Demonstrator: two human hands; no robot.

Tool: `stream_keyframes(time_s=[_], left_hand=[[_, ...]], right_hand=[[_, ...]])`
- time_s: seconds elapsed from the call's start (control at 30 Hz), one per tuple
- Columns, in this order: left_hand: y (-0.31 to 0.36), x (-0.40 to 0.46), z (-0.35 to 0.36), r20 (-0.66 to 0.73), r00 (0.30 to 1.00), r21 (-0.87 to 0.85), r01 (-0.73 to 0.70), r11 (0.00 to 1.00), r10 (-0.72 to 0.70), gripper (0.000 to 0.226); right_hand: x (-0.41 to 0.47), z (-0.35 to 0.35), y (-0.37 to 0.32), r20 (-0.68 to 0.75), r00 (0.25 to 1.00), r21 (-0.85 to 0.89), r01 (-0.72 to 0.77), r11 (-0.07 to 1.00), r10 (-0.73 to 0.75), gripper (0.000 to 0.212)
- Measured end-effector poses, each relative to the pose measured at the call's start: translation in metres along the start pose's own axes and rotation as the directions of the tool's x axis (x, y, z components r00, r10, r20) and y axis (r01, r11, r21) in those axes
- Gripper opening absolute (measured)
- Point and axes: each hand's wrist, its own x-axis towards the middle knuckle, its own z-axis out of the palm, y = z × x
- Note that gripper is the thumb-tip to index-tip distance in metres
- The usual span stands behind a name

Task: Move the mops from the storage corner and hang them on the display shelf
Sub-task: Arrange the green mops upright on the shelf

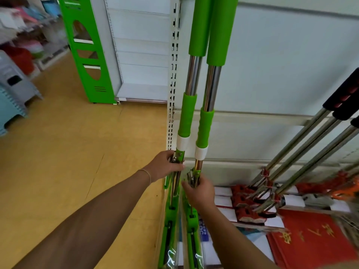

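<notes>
I grip two green mops, my left hand [165,165] on one [191,78], my right hand [201,191] on the other [211,88]. Their tops are cut off at twelve o'clock. At three o'clock lean three or four black-handled mops [303,148], blurred.

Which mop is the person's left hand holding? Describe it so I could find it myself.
Find the white slotted upright at the edge of the display shelf. Two green-handled mops hang side by side just to its right; the left hand grips the left green mop, the one nearest the upright. Its white collar sits higher than that of the right green mop.
</notes>
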Motion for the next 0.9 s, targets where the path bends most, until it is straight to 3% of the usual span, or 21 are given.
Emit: stream_keyframes(time_s=[0.23, 0.37, 0.53, 0.73, 0.9], left_hand=[[0.001, 0.001, 0.011, -0.045, 0.999, -0.018, -0.012, 1.000, 0.012, 0.011], [-0.001, -0.003, 0.014, -0.104, 0.994, -0.031, 0.015, 0.999, -0.018, 0.031], [-0.003, -0.013, 0.000, -0.130, 0.991, -0.004, 0.036, 0.999, -0.036, 0.030], [-0.007, -0.034, -0.023, -0.211, 0.976, 0.042, 0.067, 0.997, -0.057, 0.017], [-0.011, -0.047, -0.031, -0.228, 0.972, 0.086, 0.074, 0.994, -0.053, 0.040]], right_hand=[[0.000, -0.009, 0.006, 0.017, 0.999, -0.013, 0.032, 0.999, -0.031, 0.019], [0.001, -0.011, 0.012, 0.032, 0.997, -0.061, 0.066, 0.996, -0.064, 0.018], [0.000, -0.006, 0.014, 0.045, 0.994, -0.070, 0.102, 0.992, -0.099, 0.017], [-0.001, -0.001, 0.001, 0.156, 0.981, -0.067, 0.123, 0.990, -0.112, 0.026], [0.008, 0.015, -0.010, 0.248, 0.955, -0.048, 0.181, 0.982, -0.164, 0.027]])
